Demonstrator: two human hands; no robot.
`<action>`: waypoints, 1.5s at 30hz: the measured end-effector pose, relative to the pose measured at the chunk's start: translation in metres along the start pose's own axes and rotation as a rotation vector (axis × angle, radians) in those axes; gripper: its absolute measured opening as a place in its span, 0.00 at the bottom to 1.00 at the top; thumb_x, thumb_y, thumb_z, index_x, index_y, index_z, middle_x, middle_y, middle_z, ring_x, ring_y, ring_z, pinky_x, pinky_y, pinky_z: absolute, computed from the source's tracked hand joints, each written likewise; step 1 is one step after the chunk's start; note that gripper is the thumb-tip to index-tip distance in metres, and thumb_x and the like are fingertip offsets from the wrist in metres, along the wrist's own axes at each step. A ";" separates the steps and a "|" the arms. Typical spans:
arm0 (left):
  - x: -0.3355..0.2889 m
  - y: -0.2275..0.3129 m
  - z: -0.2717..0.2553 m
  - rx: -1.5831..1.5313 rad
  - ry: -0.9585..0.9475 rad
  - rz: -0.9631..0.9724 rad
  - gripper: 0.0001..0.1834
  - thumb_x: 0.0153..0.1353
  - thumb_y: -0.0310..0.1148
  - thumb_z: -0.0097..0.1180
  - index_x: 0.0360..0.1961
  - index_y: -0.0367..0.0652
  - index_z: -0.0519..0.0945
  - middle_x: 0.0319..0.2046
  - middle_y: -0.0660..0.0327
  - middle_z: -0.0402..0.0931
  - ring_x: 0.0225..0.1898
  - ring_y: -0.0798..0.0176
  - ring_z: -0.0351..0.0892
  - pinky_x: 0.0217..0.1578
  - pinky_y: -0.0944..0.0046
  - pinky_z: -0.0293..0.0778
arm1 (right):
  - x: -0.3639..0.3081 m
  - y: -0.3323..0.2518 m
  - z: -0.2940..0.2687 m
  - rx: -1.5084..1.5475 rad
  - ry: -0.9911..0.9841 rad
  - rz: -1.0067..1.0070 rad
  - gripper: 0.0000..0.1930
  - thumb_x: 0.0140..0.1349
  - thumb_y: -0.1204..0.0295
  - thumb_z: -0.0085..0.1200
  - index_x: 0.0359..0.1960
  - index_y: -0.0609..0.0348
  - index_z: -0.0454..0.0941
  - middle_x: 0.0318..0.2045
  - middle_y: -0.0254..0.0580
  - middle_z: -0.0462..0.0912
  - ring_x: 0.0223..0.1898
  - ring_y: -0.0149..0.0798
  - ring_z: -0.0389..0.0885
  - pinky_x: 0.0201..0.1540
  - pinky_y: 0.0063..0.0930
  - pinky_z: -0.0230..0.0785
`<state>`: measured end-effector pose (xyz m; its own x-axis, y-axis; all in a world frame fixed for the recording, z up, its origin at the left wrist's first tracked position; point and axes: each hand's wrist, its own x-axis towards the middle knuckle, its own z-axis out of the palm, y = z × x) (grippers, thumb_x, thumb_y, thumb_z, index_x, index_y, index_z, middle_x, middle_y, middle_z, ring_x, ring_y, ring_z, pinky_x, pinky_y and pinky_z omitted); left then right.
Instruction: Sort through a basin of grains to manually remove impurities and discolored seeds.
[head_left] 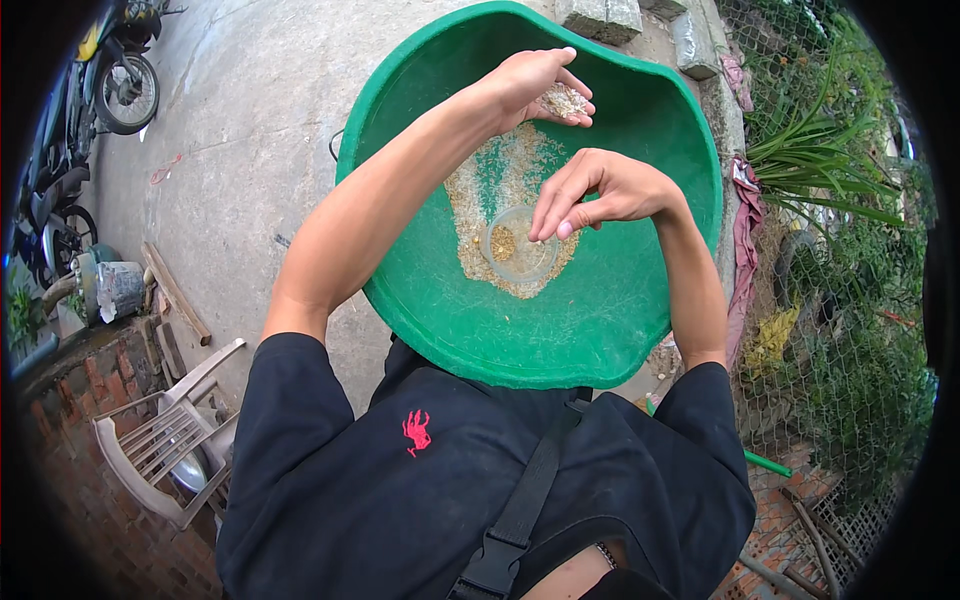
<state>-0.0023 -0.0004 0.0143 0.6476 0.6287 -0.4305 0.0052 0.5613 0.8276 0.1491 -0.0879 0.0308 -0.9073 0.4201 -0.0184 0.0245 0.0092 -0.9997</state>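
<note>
A big green plastic tub [600,340] rests at my lap. Pale, rice-like grain [470,215] is spread across its floor. Cupped over the far part of this spread, my left hand [535,85] carries a small heap of grain [565,100] in its palm and fingers. Nearer to me, a round clear plastic container [525,262] sits among the grain with some yellow-brown grains [502,243] in it. Right above its rim is my right hand [600,190], its thumb and fingers pinched together and pointing down; anything between the fingertips is too small to make out.
Motorbikes [125,90] stand on the concrete at far left. A plastic chair [175,435] and a wooden plank [175,295] are lower left. Concrete blocks [600,18] lie beyond the tub. Along the right runs a wire fence [800,380] with a long-leaved plant [820,150].
</note>
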 end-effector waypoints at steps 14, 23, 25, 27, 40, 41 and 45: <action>0.000 -0.001 0.001 -0.041 0.053 0.041 0.29 0.76 0.43 0.35 0.46 0.21 0.75 0.39 0.45 0.80 0.40 0.57 0.85 0.47 0.59 0.84 | -0.022 0.009 -0.030 -1.019 0.896 0.098 0.08 0.58 0.71 0.65 0.39 0.54 0.84 0.30 0.33 0.78 0.27 0.32 0.75 0.28 0.26 0.66; 0.001 -0.003 -0.001 -0.010 0.048 0.062 0.29 0.76 0.44 0.36 0.46 0.20 0.75 0.39 0.45 0.80 0.40 0.57 0.85 0.47 0.59 0.84 | -0.024 0.015 -0.032 -1.158 0.835 0.109 0.07 0.57 0.71 0.64 0.38 0.55 0.83 0.33 0.35 0.80 0.33 0.38 0.80 0.34 0.31 0.72; 0.001 -0.003 -0.001 -0.011 0.053 0.064 0.29 0.76 0.44 0.37 0.46 0.20 0.75 0.39 0.45 0.80 0.40 0.57 0.85 0.47 0.59 0.84 | -0.024 0.016 -0.032 -1.181 0.817 0.115 0.07 0.58 0.74 0.64 0.38 0.56 0.83 0.33 0.36 0.79 0.33 0.37 0.80 0.34 0.30 0.72; 0.001 -0.004 -0.001 -0.014 0.058 0.066 0.29 0.75 0.44 0.38 0.46 0.20 0.75 0.40 0.45 0.80 0.39 0.58 0.84 0.47 0.59 0.84 | -0.023 0.016 -0.032 -1.313 0.806 0.100 0.06 0.57 0.73 0.64 0.37 0.56 0.83 0.33 0.36 0.80 0.33 0.40 0.81 0.34 0.33 0.73; -0.001 0.000 -0.001 -0.047 0.039 0.077 0.29 0.76 0.43 0.35 0.46 0.18 0.74 0.39 0.43 0.80 0.40 0.53 0.85 0.48 0.60 0.84 | -0.017 0.024 -0.033 -1.176 0.901 0.050 0.05 0.62 0.73 0.58 0.36 0.59 0.78 0.33 0.40 0.79 0.33 0.46 0.81 0.34 0.37 0.74; -0.001 0.000 -0.002 -0.044 0.031 0.084 0.29 0.76 0.43 0.35 0.46 0.18 0.74 0.40 0.42 0.80 0.41 0.52 0.86 0.48 0.60 0.84 | -0.018 0.024 -0.033 -1.137 0.905 0.041 0.05 0.62 0.74 0.58 0.37 0.60 0.78 0.33 0.42 0.79 0.33 0.46 0.81 0.34 0.37 0.74; -0.001 0.002 -0.002 -0.048 0.033 0.067 0.30 0.76 0.43 0.35 0.46 0.18 0.74 0.40 0.42 0.80 0.40 0.52 0.86 0.48 0.60 0.84 | -0.019 0.024 -0.034 -1.072 0.937 -0.012 0.05 0.61 0.77 0.59 0.38 0.61 0.78 0.33 0.44 0.80 0.33 0.46 0.82 0.35 0.36 0.74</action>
<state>-0.0046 0.0009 0.0159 0.6201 0.6824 -0.3870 -0.0745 0.5423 0.8369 0.1816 -0.0649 0.0082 -0.3118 0.8466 0.4314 0.7033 0.5109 -0.4943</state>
